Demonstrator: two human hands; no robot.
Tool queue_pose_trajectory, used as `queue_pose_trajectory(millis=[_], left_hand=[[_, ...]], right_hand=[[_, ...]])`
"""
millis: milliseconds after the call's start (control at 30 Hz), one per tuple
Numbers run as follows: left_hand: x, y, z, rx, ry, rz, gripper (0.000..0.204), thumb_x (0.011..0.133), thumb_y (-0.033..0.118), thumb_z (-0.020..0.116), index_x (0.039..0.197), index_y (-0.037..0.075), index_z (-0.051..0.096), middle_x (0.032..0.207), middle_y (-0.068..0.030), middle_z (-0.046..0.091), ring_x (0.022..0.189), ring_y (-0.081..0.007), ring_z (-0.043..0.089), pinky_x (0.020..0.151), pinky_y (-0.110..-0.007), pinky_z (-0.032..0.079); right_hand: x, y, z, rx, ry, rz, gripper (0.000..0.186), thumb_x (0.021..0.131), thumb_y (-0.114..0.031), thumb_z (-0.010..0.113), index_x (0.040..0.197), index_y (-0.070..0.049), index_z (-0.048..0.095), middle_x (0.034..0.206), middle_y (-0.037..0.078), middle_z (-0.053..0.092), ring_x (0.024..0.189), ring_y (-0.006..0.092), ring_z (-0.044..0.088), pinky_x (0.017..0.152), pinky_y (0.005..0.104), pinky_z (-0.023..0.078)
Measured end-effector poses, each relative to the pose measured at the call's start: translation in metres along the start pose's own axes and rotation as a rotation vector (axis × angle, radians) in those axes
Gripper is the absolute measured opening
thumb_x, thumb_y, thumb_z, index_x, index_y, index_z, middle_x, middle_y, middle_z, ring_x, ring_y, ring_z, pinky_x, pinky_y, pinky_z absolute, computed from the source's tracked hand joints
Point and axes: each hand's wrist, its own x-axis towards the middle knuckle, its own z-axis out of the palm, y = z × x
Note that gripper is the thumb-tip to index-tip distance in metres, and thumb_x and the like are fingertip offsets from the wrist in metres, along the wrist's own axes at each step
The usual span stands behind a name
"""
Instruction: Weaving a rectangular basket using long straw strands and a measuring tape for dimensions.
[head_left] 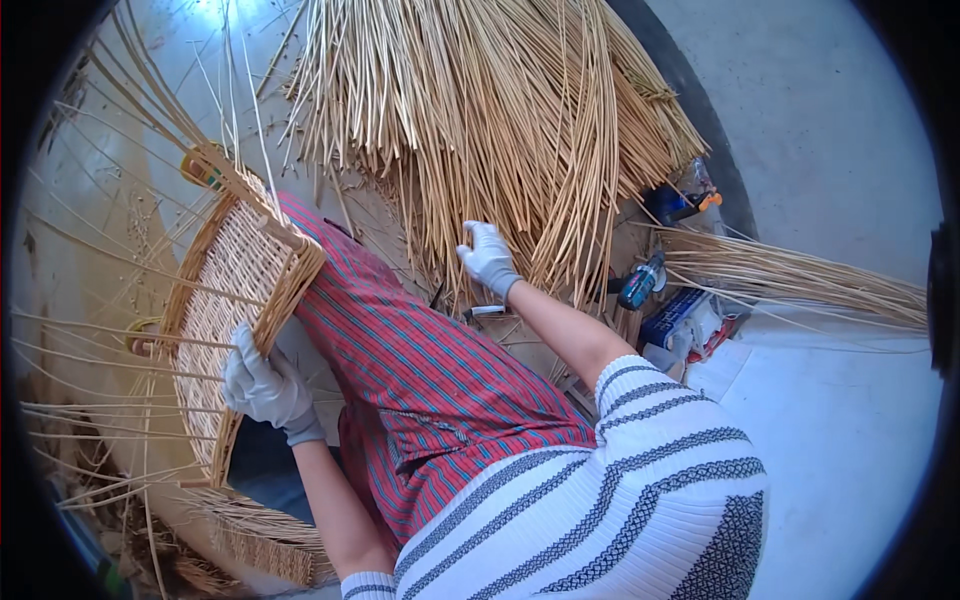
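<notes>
A half-woven wicker basket (225,275) leans on its side at the left, against my red striped lap (420,350). Long loose rods (90,350) stick out from it in several directions. My left hand (265,388), in a whitish glove, is closed on the basket's near edge, with some fingertips hidden. My right hand (487,258), gloved too, hovers at the lower ends of a large pile of pale wicker rods (500,120). Its thumb stands apart from the fingers, and nothing shows in its grasp.
Right of the pile lie a cordless drill (640,283), a thinner rod bundle (800,275) and a dark blue box (672,318). A small white-handled tool (485,312) rests on the floor below my right hand. More woven wickerwork (265,550) sits at the lower left.
</notes>
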Motion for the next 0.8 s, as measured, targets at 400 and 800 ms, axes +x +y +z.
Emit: queue_pose_trajectory(millis=[400,800], left_hand=[[0.000,-0.002,0.003,0.013,-0.021,0.017,0.044,0.104,0.031,0.071,0.142,0.009,0.068,0.133,-0.0030,0.074,0.114,-0.0257,0.068,0.100,-0.043,0.047],[0.001,-0.001,0.005,0.037,-0.002,0.003,0.044,0.104,0.033,0.071,0.141,0.010,0.068,0.131,-0.0031,0.074,0.112,-0.0254,0.068,0.101,-0.043,0.047]], right_hand=[[0.131,0.074,-0.041,-0.128,0.388,0.067,0.077,0.093,-0.015,0.071,0.163,-0.004,0.040,0.155,0.027,0.050,0.141,0.0437,0.052,0.122,0.0460,0.041],[0.137,0.113,-0.124,-0.587,0.175,0.267,0.049,0.102,-0.014,0.058,0.151,-0.015,0.058,0.137,0.022,0.067,0.126,0.0407,0.067,0.107,0.0495,0.055]])
